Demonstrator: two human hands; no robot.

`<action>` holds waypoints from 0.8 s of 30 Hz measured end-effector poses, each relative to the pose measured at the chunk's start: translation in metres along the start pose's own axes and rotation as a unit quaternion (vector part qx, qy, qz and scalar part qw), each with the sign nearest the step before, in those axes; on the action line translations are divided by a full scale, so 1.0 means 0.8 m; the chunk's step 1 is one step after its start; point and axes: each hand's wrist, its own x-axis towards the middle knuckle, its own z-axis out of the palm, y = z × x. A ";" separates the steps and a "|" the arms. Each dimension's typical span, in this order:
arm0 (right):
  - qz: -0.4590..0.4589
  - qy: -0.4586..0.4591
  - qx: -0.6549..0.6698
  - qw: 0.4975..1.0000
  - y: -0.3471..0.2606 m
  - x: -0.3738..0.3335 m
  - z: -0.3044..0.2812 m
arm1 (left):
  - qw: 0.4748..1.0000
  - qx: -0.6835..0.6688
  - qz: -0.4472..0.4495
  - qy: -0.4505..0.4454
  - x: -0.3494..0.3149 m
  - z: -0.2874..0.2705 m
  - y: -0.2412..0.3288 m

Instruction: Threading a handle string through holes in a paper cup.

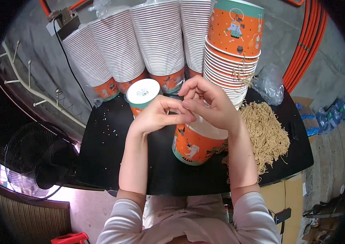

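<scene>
I keep my left hand [158, 114] and right hand [209, 103] pinched together on something unclear above the orange cup [192, 148], working slowly beside the rubber bands [266, 130].

L hand [156, 116] & R hand [211, 103] fingertips pinched together, forearms raised.

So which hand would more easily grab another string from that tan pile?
Probably the right hand. The pile of tan strings lies just beside its wrist on the black table, while the left hand sits on the cup's far side.
</scene>
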 end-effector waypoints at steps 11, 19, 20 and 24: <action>-0.057 0.109 0.173 0.977 -0.013 -0.006 -0.007 | 0.997 0.055 0.035 -0.036 -0.005 -0.009 0.005; -0.056 0.094 0.149 0.983 -0.025 -0.008 -0.006 | 0.980 0.103 0.156 -0.070 -0.006 -0.014 0.006; -0.057 0.102 0.170 0.978 -0.024 -0.010 -0.010 | 0.979 0.093 0.168 -0.072 -0.003 -0.014 0.008; -0.072 0.103 0.237 0.963 -0.025 -0.013 -0.014 | 0.998 -0.012 0.065 0.018 -0.015 -0.014 0.014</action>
